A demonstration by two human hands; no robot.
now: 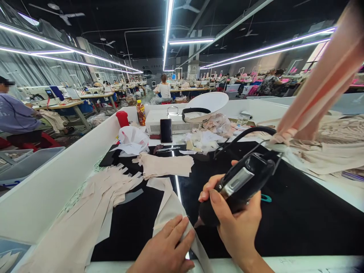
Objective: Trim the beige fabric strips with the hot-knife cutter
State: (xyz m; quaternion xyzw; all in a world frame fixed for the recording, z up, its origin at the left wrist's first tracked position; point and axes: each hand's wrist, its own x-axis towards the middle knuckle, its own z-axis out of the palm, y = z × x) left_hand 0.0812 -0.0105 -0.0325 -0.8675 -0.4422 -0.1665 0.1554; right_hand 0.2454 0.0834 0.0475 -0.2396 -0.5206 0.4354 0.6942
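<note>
My left hand [170, 246] lies flat, fingers stretched out, on a long pale cream fabric strip [167, 206] that is folded over at its far end. My right hand [237, 223] is wrapped round a black corded hand tool [241, 182] with a silver plate on its side. The tool is tilted, and its lower end is just right of the strip; whether it touches the strip I cannot tell. Further back lies a small stack of cream fabric pieces [167, 165]. To the left, a larger pile of cream pieces [93, 204] fans out over the table edge.
A black mat [298, 212] covers the white-walled table. At the back are a phone [166, 131], a white vented box [155, 123], a bottle [140, 113], scraps and a plastic bag [132, 140]. Pink cloth [321, 76] hangs at right. A turquoise object [266, 198] lies near my right hand.
</note>
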